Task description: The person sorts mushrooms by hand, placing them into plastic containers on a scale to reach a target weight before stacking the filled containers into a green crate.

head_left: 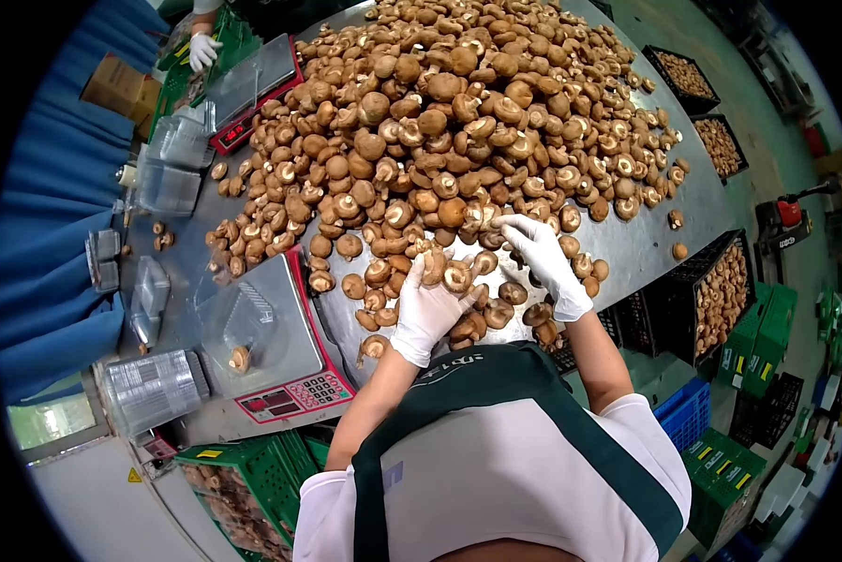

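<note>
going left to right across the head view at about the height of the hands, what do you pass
stack of clear trays → scale → left hand → right hand → black crate of mushrooms → green crates

A smooth grey-green concrete floor [767, 159] spreads right of the right hand [544, 258], lined with black plastic lattice crates [669, 290] and stacked green plastic crates [767, 332] (one blue plastic crate [688, 412] nearer). Far left of the left hand [425, 309] hangs a blue fabric curtain [55, 215].
</note>
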Demonstrator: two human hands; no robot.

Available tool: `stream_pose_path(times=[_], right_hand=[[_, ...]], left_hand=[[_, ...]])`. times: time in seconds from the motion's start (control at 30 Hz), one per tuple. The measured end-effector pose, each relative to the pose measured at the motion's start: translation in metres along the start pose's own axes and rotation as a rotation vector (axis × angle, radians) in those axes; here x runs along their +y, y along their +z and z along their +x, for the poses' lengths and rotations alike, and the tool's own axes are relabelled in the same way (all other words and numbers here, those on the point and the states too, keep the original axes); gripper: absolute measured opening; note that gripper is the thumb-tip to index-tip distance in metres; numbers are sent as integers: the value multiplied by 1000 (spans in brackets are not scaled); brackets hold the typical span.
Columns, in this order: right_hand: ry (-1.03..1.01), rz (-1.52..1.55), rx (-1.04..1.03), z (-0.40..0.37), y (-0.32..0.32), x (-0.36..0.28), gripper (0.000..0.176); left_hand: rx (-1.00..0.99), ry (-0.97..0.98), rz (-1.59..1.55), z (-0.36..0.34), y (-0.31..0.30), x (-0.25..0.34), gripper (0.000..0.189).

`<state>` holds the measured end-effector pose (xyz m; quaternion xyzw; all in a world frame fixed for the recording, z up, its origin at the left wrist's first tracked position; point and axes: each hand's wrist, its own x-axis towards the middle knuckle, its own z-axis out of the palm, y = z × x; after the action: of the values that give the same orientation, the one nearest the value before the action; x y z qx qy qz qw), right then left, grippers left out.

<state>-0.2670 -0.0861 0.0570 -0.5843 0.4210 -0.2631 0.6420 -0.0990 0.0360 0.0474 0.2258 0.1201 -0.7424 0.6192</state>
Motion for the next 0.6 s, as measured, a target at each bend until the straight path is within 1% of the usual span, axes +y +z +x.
stream_pose_path(times=[0.07,0.1,0.17,0.23,0.27,0.3,0.33,0.37,0.43,0.5,0.53,0.6], right_hand=[[33,-73,19,-3,-1,-1,24],[133,-3,20,-3,-5,6,23],[71,-122,46,1,-11,0,24],[-65,-152,115,14,-23,2,25],[-109,-198,147,22,-31,-4,24],[-152,-243,179,32,-39,-10,24],[-165,-288,277,46,-45,-13,24],[-271,-392,352,63,-54,-12,25],[-368,-539,490,87,-64,-33,26],[-421,-656,552,121,-78,-40,26],[-397,-624,550,135,-82,-47,28],[-281,-764,583,159,-87,-57,38]], left_hand=[[25,19,18,-1,1,-1,45],[41,33,39,0,3,-1,44],[59,50,4,3,-9,0,35],[17,27,23,1,-10,5,33],[-89,14,26,1,-11,7,34],[-109,20,23,1,-9,8,37],[-103,21,36,-1,-6,9,39],[-97,23,49,-4,-4,10,40],[-8,23,77,-8,4,11,44],[-28,13,67,-8,-1,12,47],[-32,13,69,-9,-3,13,47],[133,-15,213,-11,-7,14,45]])
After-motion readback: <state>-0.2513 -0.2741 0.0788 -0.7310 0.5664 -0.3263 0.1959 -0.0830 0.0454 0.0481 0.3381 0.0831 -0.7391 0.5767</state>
